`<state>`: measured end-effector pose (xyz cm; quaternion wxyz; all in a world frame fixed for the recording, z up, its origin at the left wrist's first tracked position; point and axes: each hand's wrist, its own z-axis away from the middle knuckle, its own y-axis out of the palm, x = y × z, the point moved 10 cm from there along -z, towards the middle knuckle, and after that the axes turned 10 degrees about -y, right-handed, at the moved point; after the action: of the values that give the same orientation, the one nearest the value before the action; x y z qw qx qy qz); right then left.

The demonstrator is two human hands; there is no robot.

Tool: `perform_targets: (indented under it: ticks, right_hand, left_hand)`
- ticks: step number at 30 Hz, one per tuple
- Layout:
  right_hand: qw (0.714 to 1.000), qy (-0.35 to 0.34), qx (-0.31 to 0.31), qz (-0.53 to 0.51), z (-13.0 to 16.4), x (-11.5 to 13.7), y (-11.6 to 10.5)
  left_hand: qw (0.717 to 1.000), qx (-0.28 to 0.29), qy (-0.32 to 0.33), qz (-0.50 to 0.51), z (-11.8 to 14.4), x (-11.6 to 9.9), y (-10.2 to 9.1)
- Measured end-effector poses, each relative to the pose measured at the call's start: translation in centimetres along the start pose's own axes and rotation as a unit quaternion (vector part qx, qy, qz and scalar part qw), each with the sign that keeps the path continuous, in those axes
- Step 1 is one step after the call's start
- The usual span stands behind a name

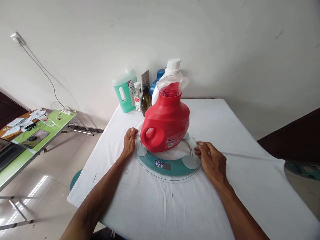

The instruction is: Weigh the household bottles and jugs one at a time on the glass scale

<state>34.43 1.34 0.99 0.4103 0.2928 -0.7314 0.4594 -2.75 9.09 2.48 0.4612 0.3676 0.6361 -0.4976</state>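
A worktop (250, 186) draped in a white cloth is seen filling most of the view, set against a pale wall. On it, near the middle, a round glass scale (168, 163) is laid flat, its teal band and small lit display turned toward the person; the digits cannot be read for certain. A red jug (166, 125) with a clear cap is stood upright on the scale, its handle turned to the left, its label facing forward.

Off to the left, on the floor side, a green folding table (37, 140) is seen, strewn with papers and a cable that is run up the wall.

At the back edge of the worktop, against the wall, a cluster of containers is gathered: a white bottle (172, 71) just behind the red jug, a blue bottle (157, 80) partly hidden beside it, a green jug (125, 90) further left, and between them a small clear bottle (137, 96) and a dark bottle (145, 100).

The left hand (129, 141) is laid flat on the cloth, palm down, fingers loosely together, just beside the left rim of the scale, with nothing gripped. The right hand (211, 160) is rested palm down at the right rim, fingers relaxed and slightly curled, fingertips touching or all but touching the glass edge; nothing is held in it either.
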Motion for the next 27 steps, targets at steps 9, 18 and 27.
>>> perform_targets:
  ticks: [9,18,27]
  right_hand:
    - [1.000,0.004,0.001,-0.002,0.02,0.02,0.08]
    - [1.000,-0.004,-0.003,-0.006,0.03,0.05,-0.05]
    - [1.000,-0.006,-0.005,-0.003,-0.03,0.06,-0.02]
  left_hand:
    - [1.000,0.001,0.006,-0.006,0.09,-0.19,-0.02]
    - [1.000,0.001,-0.005,-0.006,0.07,-0.15,-0.03]
    - [1.000,0.000,-0.001,-0.007,0.12,-0.29,-0.08]
